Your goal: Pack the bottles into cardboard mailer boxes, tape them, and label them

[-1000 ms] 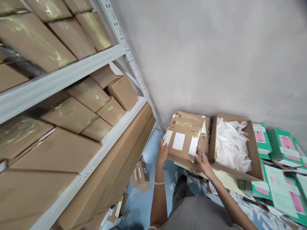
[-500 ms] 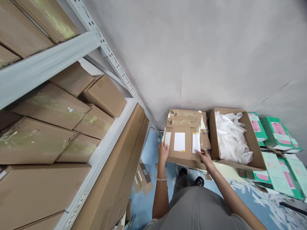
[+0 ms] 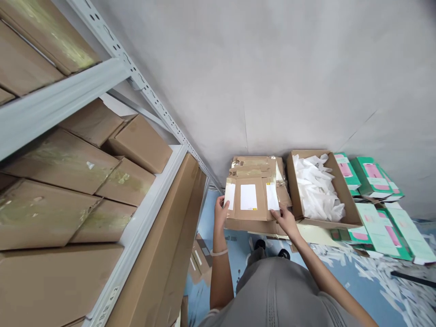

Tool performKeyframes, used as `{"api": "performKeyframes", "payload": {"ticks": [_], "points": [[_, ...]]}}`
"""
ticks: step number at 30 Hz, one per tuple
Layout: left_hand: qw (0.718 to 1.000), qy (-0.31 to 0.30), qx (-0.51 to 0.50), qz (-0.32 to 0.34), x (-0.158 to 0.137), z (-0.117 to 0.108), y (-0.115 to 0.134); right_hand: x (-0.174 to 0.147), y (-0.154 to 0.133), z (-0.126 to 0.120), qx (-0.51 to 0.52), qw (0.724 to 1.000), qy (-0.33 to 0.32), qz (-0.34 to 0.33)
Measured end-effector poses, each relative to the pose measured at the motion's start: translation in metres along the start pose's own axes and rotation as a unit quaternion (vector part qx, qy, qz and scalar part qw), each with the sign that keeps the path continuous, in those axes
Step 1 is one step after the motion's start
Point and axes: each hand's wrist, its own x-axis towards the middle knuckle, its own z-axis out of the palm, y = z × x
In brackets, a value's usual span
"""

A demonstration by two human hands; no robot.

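A stack of flattened cardboard boxes [image 3: 254, 213] with white labels lies on the floor against the wall. My left hand [image 3: 220, 211] holds the stack's left edge, fingers curled over it near a white label. At the stack's right front corner my right hand [image 3: 285, 219] grips the top sheet. A thin band circles my left wrist. Both arms reach forward and down from my grey clothing.
An open carton [image 3: 340, 200] of white plastic pieces stands right of the stack. Green and pink boxes [image 3: 373, 179] lie beyond it. A metal shelving rack [image 3: 143, 88] with brown cartons fills the left. White scraps [image 3: 374, 277] litter the blue floor. A grey wall stands behind.
The view has swung right and down; the rack slid leftward. Both hands moved in with the cardboard stack and now grip its left and right edges.
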Motion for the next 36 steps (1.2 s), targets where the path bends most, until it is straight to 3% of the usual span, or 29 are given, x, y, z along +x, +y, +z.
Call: {"api": "performKeyframes", "payload": {"ticks": [5, 11, 16, 19, 25, 29, 32, 36], "points": [[0.997, -0.044, -0.055, 0.016, -0.011, -0.007, 0.02, -0.006, -0.012, -0.003, -0.013, 1.0, -0.01, -0.007], [0.991, -0.069, -0.111, 0.01, -0.023, -0.006, 0.051, -0.011, -0.019, -0.001, 0.137, 0.99, 0.025, 0.035], [0.985, -0.067, -0.157, 0.01, -0.028, -0.005, 0.069, -0.018, -0.04, -0.002, 0.268, 0.963, -0.013, 0.013], [0.981, -0.09, -0.171, 0.027, -0.032, -0.008, 0.082, -0.02, -0.049, -0.005, 0.312, 0.95, 0.002, 0.017], [0.976, -0.156, -0.146, 0.034, -0.024, 0.001, 0.106, -0.006, -0.032, -0.011, 0.327, 0.942, 0.056, 0.052], [0.982, -0.147, -0.119, 0.021, -0.005, 0.012, 0.093, 0.013, -0.017, -0.003, 0.332, 0.934, 0.033, 0.126], [0.994, -0.095, -0.048, 0.02, 0.003, 0.012, 0.07, 0.019, -0.013, 0.011, 0.306, 0.934, 0.037, 0.183], [0.998, -0.044, -0.01, -0.038, -0.001, 0.006, 0.042, 0.017, -0.011, 0.028, 0.263, 0.947, 0.062, 0.174]]}}
